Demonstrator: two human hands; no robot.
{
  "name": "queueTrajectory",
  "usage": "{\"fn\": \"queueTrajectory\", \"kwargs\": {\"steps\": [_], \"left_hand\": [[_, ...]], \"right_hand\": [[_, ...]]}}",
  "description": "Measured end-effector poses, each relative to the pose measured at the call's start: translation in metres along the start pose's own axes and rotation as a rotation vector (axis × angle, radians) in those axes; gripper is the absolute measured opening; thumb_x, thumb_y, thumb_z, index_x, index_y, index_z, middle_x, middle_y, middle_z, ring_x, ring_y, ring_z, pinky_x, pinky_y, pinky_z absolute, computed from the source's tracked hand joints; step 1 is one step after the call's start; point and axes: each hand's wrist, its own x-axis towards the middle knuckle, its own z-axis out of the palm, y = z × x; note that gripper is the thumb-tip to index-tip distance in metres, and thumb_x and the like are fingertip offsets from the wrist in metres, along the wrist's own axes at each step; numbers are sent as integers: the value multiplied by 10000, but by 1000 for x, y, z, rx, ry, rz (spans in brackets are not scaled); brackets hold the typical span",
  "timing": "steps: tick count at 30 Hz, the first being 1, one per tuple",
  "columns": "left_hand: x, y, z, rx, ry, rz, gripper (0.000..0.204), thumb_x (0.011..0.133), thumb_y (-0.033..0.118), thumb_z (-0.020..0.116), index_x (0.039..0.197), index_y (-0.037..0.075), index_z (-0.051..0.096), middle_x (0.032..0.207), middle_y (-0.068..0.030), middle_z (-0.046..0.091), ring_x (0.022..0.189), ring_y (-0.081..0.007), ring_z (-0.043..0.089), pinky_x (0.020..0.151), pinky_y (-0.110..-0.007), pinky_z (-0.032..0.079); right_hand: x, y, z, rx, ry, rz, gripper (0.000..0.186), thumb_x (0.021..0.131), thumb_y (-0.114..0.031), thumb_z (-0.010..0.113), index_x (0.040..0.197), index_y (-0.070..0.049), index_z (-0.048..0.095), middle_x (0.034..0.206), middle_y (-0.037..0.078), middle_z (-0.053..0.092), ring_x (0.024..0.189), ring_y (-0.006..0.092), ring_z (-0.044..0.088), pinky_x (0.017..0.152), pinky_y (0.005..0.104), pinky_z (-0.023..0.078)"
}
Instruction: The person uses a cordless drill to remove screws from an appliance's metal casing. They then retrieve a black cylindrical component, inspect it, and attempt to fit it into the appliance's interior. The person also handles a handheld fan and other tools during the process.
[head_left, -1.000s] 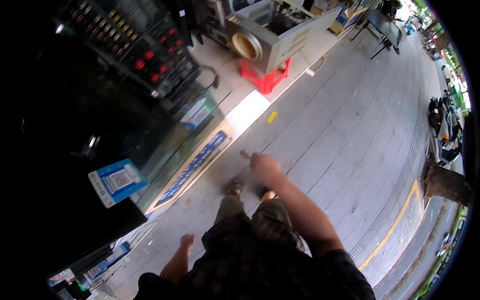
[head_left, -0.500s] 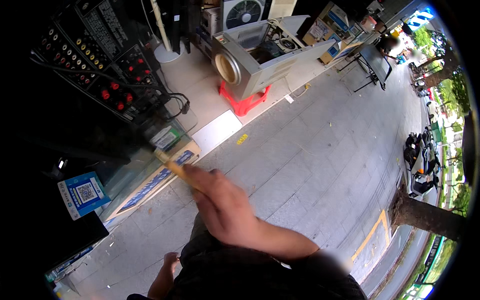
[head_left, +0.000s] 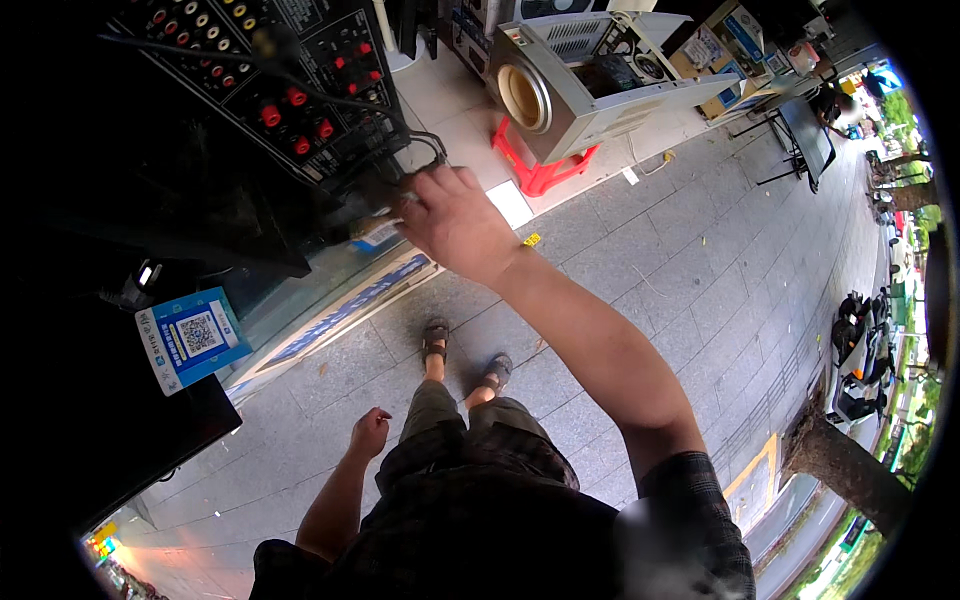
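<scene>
A red stool (head_left: 542, 178) bears a grey casing (head_left: 580, 130); probably scooters (head_left: 862, 352) stand near a tree (head_left: 848, 462).

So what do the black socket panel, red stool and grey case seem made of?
Panel: probably painted metal, matte black, judging by its flat face and pale printed markings.
Stool: likely moulded plastic; evenly bright red, with smooth, rounded legs.
Case: looks like sheet metal, silver-grey, with thin, straight edges, though plastic parts can't be ruled out.
</scene>
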Motion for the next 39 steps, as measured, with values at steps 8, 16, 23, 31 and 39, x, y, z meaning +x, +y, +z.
{"fn": "queueTrajectory", "kwargs": {"steps": [8, 16, 23, 31, 39], "left_hand": [[7, 26, 5, -252, -48, 147, 155, 929, 131, 595, 1027, 37, 668, 864, -152, 713, 830, -290, 706, 771, -399, 546], [-79, 156, -43, -1718, -321, 20, 343, 991, 152, 654, 1318, 71, 592, 1163, -150, 683, 1095, -309, 673, 1024, -475, 509], [-238, 205, -118, -1806, -236, 744, 153, 981, 206, 655, 1057, 85, 600, 1039, -116, 656, 1087, -278, 645, 971, -446, 508], [-392, 116, -175, -1983, 239, 1785, 192, 907, 143, 733, 1042, 39, 645, 958, -125, 648, 918, -266, 688, 821, -361, 559], [-561, -81, -210, -1880, 225, 1918, 323, 866, 180, 803, 1106, 10, 667, 1009, -149, 630, 954, -292, 645, 809, -377, 565]], "right_hand": [[-146, -90, 19, 243, -160, 350, 271, 872, -194, 699, 1116, -80, 671, 1057, 128, 591, 1042, 317, 556, 877, 473, 453], [-473, -178, 105, 667, -1186, 630, 421, 986, -401, 577, 1174, -49, 713, 1177, 231, 674, 1095, 437, 629, 960, 532, 500], [-527, -141, 96, 570, -1362, 484, 428, 938, -437, 611, 1065, -52, 748, 984, 260, 721, 908, 444, 709, 799, 509, 552], [-546, -154, 148, 544, -1892, 676, 342, 919, -359, 594, 946, -52, 740, 1049, 239, 721, 1067, 431, 664, 904, 518, 529], [-393, -347, 266, 177, -1321, 128, 291, 890, -261, 621, 1066, -48, 713, 1071, 266, 691, 1044, 468, 648, 894, 536, 533]]}}
